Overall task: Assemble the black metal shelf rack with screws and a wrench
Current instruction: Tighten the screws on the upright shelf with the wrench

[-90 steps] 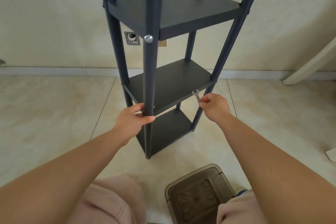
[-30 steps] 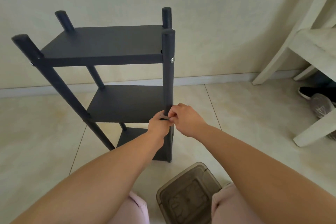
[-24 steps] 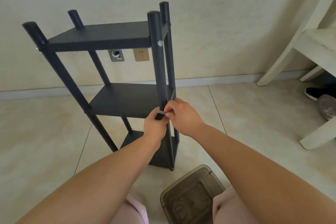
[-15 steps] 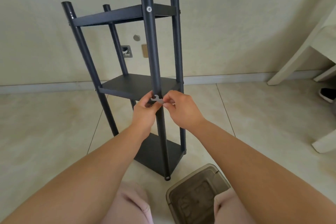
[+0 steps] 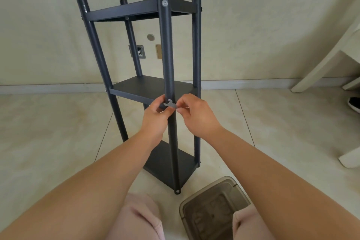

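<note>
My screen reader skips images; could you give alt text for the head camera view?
Two hands meet at the near post of an upright black three-shelf rack: the right hand pinches a small wrench, the left hand grips the post. A brown lidded bin sits below.

Bare forearms, pink trousers (image 5: 142, 218)

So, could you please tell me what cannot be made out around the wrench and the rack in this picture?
- Head view: the screw under the wrench is hidden by the tool and the left hand.
- How the right hand pinches the wrench's end: fingertips curl out of sight.
- The rack front post's top: cut off by the upper edge.
- The brown box's contents: blurred.
</note>
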